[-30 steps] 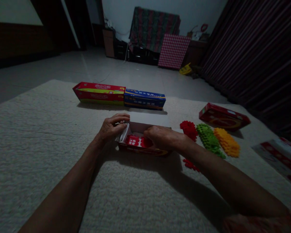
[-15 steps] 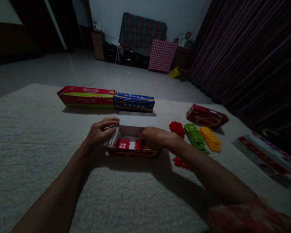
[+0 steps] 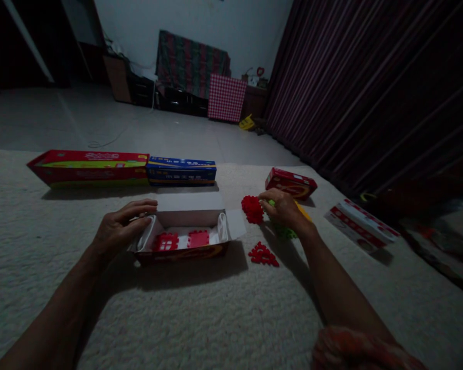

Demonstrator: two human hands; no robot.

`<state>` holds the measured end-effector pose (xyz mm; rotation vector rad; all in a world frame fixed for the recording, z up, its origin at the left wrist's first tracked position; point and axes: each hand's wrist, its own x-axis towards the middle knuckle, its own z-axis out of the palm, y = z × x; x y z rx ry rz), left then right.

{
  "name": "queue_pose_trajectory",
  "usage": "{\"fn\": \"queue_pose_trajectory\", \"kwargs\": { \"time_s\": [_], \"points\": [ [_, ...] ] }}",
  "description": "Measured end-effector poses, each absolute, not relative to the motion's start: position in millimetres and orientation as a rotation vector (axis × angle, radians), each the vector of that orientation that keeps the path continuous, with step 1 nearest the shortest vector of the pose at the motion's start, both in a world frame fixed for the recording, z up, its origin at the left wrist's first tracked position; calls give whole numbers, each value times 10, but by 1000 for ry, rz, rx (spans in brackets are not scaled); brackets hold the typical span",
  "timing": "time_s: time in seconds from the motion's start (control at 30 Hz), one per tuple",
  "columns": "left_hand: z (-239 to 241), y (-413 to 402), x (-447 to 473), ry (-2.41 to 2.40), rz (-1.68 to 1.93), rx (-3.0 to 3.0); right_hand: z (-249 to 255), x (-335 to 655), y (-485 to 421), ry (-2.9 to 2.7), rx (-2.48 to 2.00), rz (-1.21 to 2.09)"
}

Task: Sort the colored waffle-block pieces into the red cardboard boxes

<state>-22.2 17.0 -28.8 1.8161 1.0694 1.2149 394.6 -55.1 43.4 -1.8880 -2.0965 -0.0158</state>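
Observation:
An open cardboard box (image 3: 189, 253) with white inner flaps lies on the pale blanket. Two red notched plastic building pieces (image 3: 166, 241) lie inside it. My left hand (image 3: 125, 223) is closed on the box's left end, thumb and fingers at the side flap. Over to the right, my right hand (image 3: 285, 208) is bent above green building pieces (image 3: 287, 233) and yellow ones (image 3: 303, 211), covering much of them. Its thumb and index finger come close together; what lies between them is unclear. Round red pieces (image 3: 252, 209) lie just left of its fingertips, and triangular red pieces (image 3: 263, 255) nearer me.
A long red box (image 3: 96, 168) and a blue box (image 3: 182, 172) stand end to end behind the open box. Another red box (image 3: 291, 182) lies beyond my right hand, and a white-and-red box (image 3: 360, 226) farther right. A dark curtain (image 3: 332, 92) hangs at right.
My right hand has come out of the box and moved right to the green and yellow pieces. My left hand stays at the box's left end. The view has turned right.

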Motion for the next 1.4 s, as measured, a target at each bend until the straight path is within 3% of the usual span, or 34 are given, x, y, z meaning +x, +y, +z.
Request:
{"fn": "queue_pose_trajectory", "kwargs": {
  "time_s": [0.47,0.93,1.2,1.4],
  "points": [
    [-250,150,-211,1075,1211,1852,-162,4188,-478,-2183,-1908,-246],
    [-219,137,-194,1084,1212,1822,-107,4060,-517,-2084,-2160,-222],
    [-273,153,-225,1065,1213,1848,-39,4106,-540,-2083,-2068,-126],
    [-268,146,-216,1102,1212,1826,225,4030,-662,-2172,-1838,287]
  ]
}}
